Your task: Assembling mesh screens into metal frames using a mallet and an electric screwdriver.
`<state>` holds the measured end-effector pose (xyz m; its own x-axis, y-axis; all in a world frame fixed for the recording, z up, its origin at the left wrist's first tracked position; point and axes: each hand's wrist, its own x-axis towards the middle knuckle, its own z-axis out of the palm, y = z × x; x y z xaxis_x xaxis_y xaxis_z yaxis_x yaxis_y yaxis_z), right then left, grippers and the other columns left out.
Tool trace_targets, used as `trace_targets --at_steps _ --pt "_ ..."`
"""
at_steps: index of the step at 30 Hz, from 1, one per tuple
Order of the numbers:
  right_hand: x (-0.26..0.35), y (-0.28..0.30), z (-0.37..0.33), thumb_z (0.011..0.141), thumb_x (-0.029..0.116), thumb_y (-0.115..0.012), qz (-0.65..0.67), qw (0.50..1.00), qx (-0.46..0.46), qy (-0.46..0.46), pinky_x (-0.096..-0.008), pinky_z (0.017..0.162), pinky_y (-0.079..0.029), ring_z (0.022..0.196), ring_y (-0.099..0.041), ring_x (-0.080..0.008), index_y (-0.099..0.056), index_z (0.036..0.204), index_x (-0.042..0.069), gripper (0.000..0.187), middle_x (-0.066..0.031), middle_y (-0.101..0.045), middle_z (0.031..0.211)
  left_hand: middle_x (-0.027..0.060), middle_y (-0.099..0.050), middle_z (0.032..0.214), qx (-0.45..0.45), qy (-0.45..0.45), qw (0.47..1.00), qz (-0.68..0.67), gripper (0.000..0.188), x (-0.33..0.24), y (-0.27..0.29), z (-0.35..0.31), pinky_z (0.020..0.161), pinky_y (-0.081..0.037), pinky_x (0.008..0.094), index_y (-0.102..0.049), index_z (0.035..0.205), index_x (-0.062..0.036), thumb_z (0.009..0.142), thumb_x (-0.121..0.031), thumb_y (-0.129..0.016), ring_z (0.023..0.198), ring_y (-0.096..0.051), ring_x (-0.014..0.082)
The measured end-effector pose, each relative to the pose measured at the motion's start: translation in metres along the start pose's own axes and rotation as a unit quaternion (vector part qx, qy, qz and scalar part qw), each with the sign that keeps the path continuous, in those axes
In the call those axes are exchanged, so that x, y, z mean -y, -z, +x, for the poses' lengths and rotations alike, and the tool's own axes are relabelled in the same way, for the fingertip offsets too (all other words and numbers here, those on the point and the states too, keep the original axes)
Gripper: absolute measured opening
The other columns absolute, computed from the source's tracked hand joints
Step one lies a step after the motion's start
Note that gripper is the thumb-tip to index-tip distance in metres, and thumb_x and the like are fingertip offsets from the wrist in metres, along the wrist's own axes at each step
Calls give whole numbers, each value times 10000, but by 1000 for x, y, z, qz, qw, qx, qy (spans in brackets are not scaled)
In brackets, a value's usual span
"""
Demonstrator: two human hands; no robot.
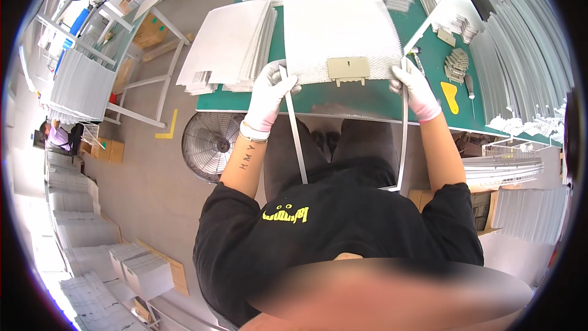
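Note:
Both my hands wear white gloves at the near edge of the green table. My left hand (272, 91) pinches the upper end of one side of a thin, pale metal frame (295, 132). My right hand (416, 89) closes around its other side. The frame's lower end reaches toward my lap, one corner showing by my black shirt. From my right hand a thin pale strip (424, 28) slants up to the right; whether it belongs to the frame I cannot tell. Between my hands lies a white mesh sheet (340, 24), with a beige plastic piece (347, 69) on its near edge.
White sheets (223, 40) are stacked left of the mesh. On the right lie beige plastic parts (456, 64), a yellow scraper (450, 97) and a screwdriver (470, 87), beside a long row of pale strips (520, 61). A floor fan (211, 146) stands below the table's left edge.

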<state>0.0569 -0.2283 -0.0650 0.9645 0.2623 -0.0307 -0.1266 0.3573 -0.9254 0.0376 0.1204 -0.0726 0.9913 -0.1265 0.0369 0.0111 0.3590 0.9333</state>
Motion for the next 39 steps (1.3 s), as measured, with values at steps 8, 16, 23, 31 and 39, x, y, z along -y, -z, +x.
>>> trace_targets --at_steps 8,16,23,31,39 --pt "17 -15 -19 998 179 -603 -19 996 -24 88 -270 608 -393 663 -436 -101 -490 1054 88 156 11 -458 809 108 -583 1172 -5 -156 977 144 606 -29 -43 -27 817 -492 243 -236 1527 59 993 -13 -512 895 -558 108" --pt "18 -42 -27 994 153 -578 -68 990 19 122 -275 609 -413 652 -468 -107 -504 1144 15 217 -9 -497 775 91 -608 1045 -48 -155 987 4 596 -43 -31 -46 931 -476 324 -310 1498 34 944 -18 -524 939 -606 180" --pt "34 -102 -29 957 40 -577 -66 975 49 206 -334 1007 -454 1147 -573 -164 -365 1453 -50 547 -92 -579 1286 106 -606 1140 -66 -204 971 -106 275 -31 31 -72 899 -507 374 -451 1156 -60 920 -107 -585 1042 -614 216" --pt "78 -107 -11 913 -25 -564 -119 948 89 282 -315 1036 -431 1179 -563 -140 -386 1447 -61 564 -87 -587 1316 103 -518 1369 -100 -349 929 72 504 -86 5 -40 1051 -405 334 -351 1480 -17 1025 -149 -521 1205 -529 183" --pt "111 -88 20 997 138 -623 -108 903 -41 413 -262 921 -450 1025 -574 -74 -564 1318 -37 371 -20 -660 1158 -49 -539 929 18 -346 938 14 354 -128 -61 44 677 -376 199 -483 1345 -12 997 -55 -532 751 -449 26"
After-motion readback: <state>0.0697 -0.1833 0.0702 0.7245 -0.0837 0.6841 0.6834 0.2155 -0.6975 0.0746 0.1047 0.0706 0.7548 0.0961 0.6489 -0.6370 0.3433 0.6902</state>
